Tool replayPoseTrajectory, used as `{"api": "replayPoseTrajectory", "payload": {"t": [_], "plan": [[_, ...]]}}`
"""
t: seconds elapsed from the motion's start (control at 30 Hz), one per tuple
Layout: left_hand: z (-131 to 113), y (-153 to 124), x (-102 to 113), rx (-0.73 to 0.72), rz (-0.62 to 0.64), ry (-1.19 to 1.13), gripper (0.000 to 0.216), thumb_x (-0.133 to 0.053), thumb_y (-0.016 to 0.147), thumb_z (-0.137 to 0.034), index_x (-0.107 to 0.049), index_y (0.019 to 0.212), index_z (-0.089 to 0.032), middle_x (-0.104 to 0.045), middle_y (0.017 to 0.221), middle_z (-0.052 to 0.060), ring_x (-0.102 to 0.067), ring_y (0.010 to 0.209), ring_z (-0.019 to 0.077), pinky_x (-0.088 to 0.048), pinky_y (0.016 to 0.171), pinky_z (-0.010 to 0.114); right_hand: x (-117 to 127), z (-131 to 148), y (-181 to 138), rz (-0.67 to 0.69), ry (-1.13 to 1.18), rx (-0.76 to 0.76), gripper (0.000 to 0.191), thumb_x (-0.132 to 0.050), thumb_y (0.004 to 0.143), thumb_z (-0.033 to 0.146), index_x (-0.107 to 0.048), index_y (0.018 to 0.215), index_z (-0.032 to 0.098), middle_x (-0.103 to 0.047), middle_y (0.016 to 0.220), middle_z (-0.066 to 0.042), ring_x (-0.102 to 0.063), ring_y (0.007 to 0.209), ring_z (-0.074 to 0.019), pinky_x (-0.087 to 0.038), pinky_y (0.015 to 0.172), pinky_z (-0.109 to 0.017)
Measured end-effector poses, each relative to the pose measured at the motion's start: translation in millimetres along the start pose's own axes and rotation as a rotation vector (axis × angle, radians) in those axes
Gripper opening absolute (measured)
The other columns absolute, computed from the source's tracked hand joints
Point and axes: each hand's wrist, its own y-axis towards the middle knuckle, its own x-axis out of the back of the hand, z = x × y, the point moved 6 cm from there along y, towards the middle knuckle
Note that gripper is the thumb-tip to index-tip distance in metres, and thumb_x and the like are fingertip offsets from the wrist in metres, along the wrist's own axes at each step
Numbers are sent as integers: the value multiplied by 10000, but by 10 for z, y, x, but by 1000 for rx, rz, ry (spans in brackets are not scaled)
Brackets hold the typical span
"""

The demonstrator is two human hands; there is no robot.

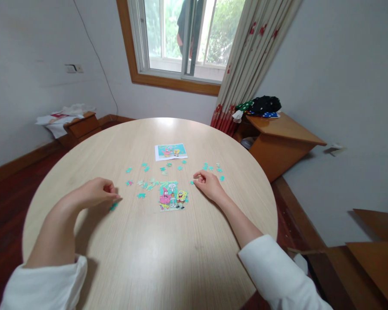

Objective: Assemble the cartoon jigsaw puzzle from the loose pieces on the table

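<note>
A partly joined jigsaw puzzle [172,199] lies on the round table [142,262], showing a pink, a pale and a yellow cartoon figure on teal. To its left, my left hand [98,191] has its fingers curled together just above a teal puzzle piece [113,206]; whether anything is between the fingertips is hidden. On the other side, my right hand [208,185] pinches at the edge of a small teal piece [192,182] close to the tabletop. Several loose pieces [144,167] are scattered behind and beside the joined part.
A printed reference picture [171,151] lies beyond the pieces. Another group of loose pieces [210,168] is at the right. A wooden cabinet [284,137] with cloths on top stands behind the table's right side, near a curtain [245,60] and window.
</note>
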Motion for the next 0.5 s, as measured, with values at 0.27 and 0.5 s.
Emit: {"api": "replayPoseTrajectory", "payload": {"t": [0.27,0.5], "plan": [[149,7,-132,17,175,90,208,-643,456,-396,-545,458,-212,-523,483,-2,-457,500,168,-311,481,276,-2,1,1,6,6,-16,124,-557,686,212,-615,791,178,-491,536,63,-472,532,-113,-354,574,-238],[100,80,-65,-7,-7,106,121,-567,469,-340,-568,460,-219,-584,500,20,-527,540,210,-363,519,301,7,16,0,10,-7,-5,127,-558,685,205,-620,792,178,-503,537,64,-471,525,-106,-347,558,-230]]}}
